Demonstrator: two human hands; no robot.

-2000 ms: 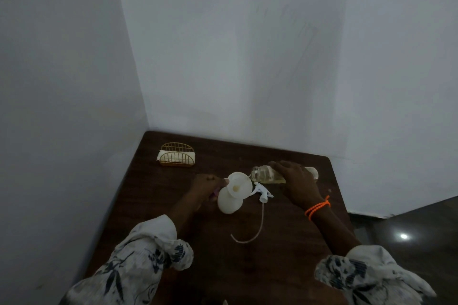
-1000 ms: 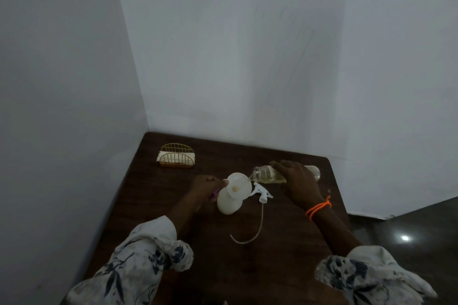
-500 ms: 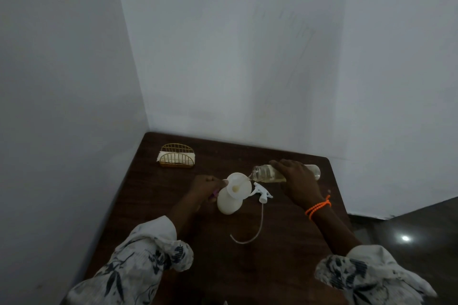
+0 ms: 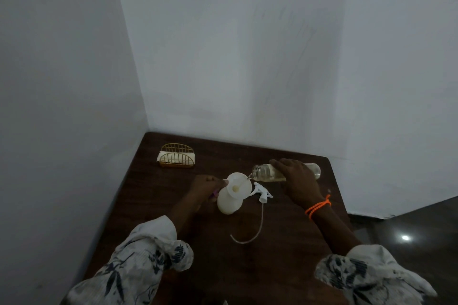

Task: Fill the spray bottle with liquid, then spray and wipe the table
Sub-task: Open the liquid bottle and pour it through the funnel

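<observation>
Pouring is under way: the right hand [image 4: 296, 184] is wrapped round a clear bottle [image 4: 266, 172] tipped almost flat, its mouth over a white funnel [image 4: 239, 186], and a thin stream runs from it into the funnel. The funnel sits in the neck of the white spray bottle [image 4: 229, 204], which stands upright near the middle of the worktop [image 4: 285, 267]. The left hand [image 4: 207, 187] is closed at the funnel's rim and the bottle's shoulder, steadying them. Just right of the bottle lies the spray head [image 4: 262, 193], off, its long tube [image 4: 257, 228] curling toward the near edge. At the far left corner a gold wire holder [image 4: 176, 156] keeps a pale folded cloth or napkins; which, I cannot tell. So filling is in progress, some pale liquid remaining in the clear bottle. Left to do, by my reckoning: finish the pour, lift out the funnel, screw the head on, then spray and wipe.
</observation>
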